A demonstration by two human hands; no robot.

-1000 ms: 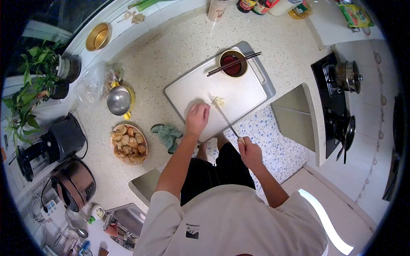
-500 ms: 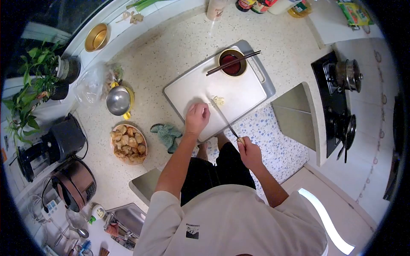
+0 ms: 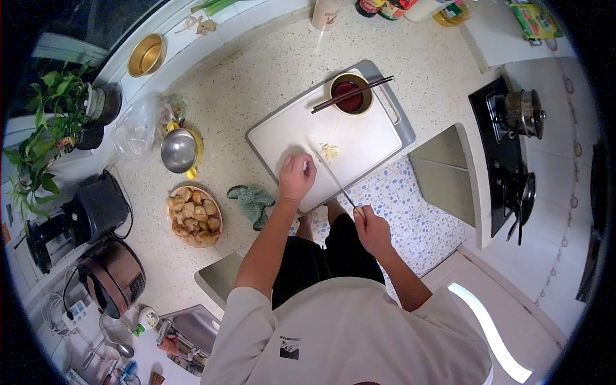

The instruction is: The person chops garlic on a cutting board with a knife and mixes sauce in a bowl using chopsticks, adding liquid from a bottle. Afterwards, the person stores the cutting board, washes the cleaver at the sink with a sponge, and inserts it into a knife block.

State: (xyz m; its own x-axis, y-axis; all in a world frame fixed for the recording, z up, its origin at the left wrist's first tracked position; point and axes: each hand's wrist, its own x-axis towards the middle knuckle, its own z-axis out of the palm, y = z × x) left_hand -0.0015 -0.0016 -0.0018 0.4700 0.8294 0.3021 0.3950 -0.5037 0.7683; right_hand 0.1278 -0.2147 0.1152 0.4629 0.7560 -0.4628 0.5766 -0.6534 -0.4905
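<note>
My right hand (image 3: 373,231) is wrapped round the handle of a kitchen knife (image 3: 333,176). Its blade reaches up and left over the white cutting board (image 3: 276,138), just right of my left hand. Fingers curled, my left hand (image 3: 298,176) rests on the board's near left part; a small pale bit shows at its fingertips, too small to name. Finely cut pale pieces (image 3: 330,151), perhaps garlic, lie on the blade's right side. At the board's far end stands a bowl of dark red-brown liquid (image 3: 347,102), with chopsticks (image 3: 378,83) laid across its rim.
Left of the board are a green cloth (image 3: 252,204), a plate of browned chunks (image 3: 194,217) and a metal bowl (image 3: 179,152). A rice cooker (image 3: 112,276) stands farther left. Bottles (image 3: 391,9) line the back. The stove (image 3: 494,154) with pans is at the right.
The knife blade has shifted slightly left, closer to my left hand, and my right hand has moved a little with it. My left hand stays nearly in place.
</note>
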